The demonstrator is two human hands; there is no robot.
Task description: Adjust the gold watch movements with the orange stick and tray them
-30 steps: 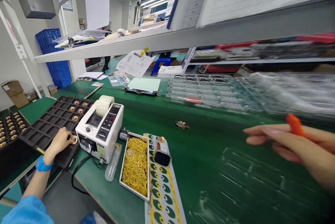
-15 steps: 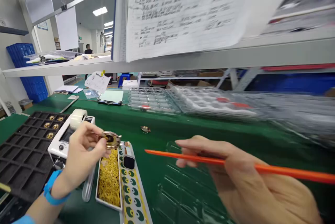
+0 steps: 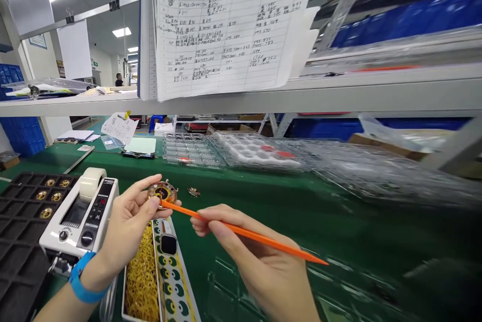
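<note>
My left hand (image 3: 130, 221), a blue band at its wrist, pinches a round gold-rimmed watch case (image 3: 165, 192) with a dark centre by its edge. In my right hand (image 3: 256, 256) is a slim orange pointed stick (image 3: 241, 231), gripped between thumb and fingers. Its far end touches or nearly touches the watch case, close to my left thumb. A second small metal watch part (image 3: 194, 192) lies on the green mat just beyond. Below my left hand stands a white box of yellow rings (image 3: 141, 282), beside a sheet of green and yellow stickers (image 3: 175, 282).
A white tape dispenser (image 3: 81, 221) stands on the left, next to a black compartment tray (image 3: 22, 241) holding several gold parts. Clear plastic trays (image 3: 192, 151) line the back of the green table (image 3: 226, 186). A shelf edge with a handwritten notebook (image 3: 226, 35) hangs overhead.
My right hand has moved left, bringing the orange stick's end to the watch case. The watch case now faces more toward me. The view has turned to the right.
</note>
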